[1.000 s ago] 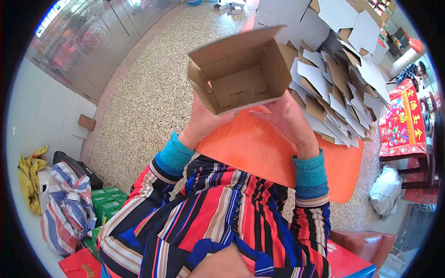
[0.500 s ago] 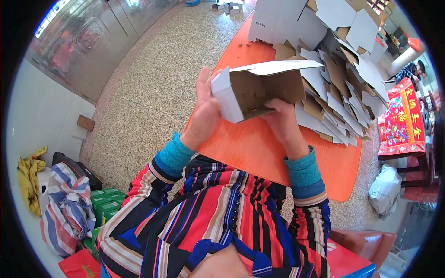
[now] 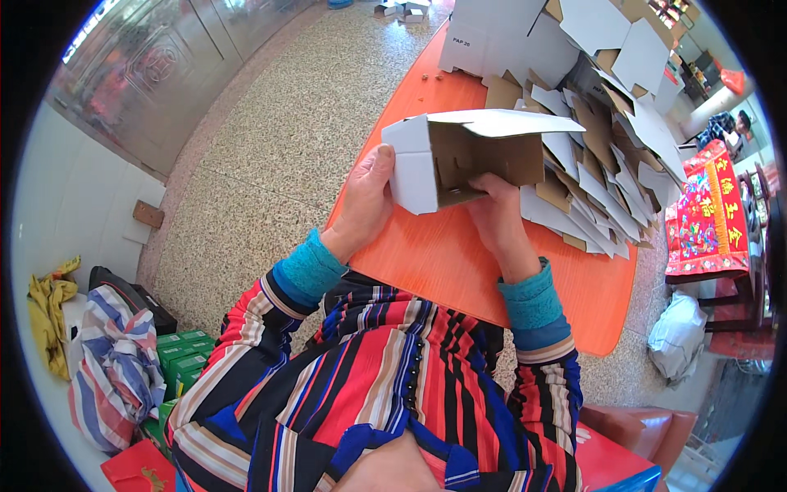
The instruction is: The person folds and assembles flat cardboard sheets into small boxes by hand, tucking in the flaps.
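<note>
Above the table's near part I hold a small cardboard box (image 3: 411, 168), white outside and brown inside. Its open side faces me, and a white flap stands out along the top edge. My left hand (image 3: 368, 201) grips the box's left end, the thumb against the white end panel and the other fingers mostly hidden behind. With its thumb hooked inside the opening, my right hand (image 3: 498, 217) pinches the lower wall; its remaining fingers are out of sight beneath the box.
The orange table (image 3: 434, 262) carries a heap of flattened white-and-brown cardboard pieces (image 3: 586, 176) at right. A larger white carton (image 3: 492, 41) stands at the far side. Green boxes (image 3: 184, 357) and a striped bag (image 3: 115, 361) lie at left. Another person (image 3: 730, 127) is far right.
The box has shifted slightly right and turned, showing more of its left end. My left hand's fingers, raised beside that end before, have gone behind it, and the thumb now presses the panel.
</note>
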Demonstrator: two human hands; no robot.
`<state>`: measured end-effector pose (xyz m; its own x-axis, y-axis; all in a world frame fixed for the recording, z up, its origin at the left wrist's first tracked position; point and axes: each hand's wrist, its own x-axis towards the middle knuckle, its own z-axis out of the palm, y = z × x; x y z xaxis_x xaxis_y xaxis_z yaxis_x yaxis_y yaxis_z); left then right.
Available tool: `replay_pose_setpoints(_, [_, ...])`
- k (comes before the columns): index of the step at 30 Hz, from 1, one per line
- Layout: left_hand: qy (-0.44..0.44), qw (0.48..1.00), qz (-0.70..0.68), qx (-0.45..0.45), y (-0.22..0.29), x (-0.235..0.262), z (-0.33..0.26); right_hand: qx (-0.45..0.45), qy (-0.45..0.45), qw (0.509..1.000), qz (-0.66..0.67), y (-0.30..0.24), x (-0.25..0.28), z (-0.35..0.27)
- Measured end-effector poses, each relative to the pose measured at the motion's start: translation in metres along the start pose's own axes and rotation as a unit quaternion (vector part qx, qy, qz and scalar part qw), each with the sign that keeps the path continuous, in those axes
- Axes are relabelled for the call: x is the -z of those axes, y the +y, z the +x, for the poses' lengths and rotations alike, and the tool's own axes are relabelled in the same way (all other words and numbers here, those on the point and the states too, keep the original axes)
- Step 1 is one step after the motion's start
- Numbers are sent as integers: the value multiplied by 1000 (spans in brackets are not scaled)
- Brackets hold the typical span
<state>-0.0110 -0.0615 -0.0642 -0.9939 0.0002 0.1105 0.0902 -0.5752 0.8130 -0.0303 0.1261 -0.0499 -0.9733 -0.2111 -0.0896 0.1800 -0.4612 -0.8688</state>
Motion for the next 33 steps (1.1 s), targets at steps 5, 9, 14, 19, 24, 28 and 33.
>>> replay_pose_setpoints(5, [-8, 999, -2, 36, 3, 4, 1, 18, 28, 999, -12, -2, 0, -1])
replay_pose_setpoints(9, [14, 999, -31, 11, 2, -1, 1, -28, 25, 996, 84, -8, -5, -1])
replay_pose_setpoints(14, [-13, 988, -149, 36, 12, -12, -3, -69, -48, 973, 215, -14, -8, -1])
replay_pose_setpoints(19, [-37, 993, -106, 23, 4, -3, -4, -88, -23, 975, 203, -4, 2, 6])
replay_pose_setpoints(24, [-51, 998, 37, -20, 13, -7, -8, -101, -81, 971, 202, -8, 0, -2])
replay_pose_setpoints(28, [-50, 997, 50, 6, 11, -2, -8, -36, -20, 984, 174, -4, -2, 0])
replay_pose_setpoints(33, [-160, 967, -200, -4, 7, 5, 2, 95, 46, 993, 48, 2, 0, 7])
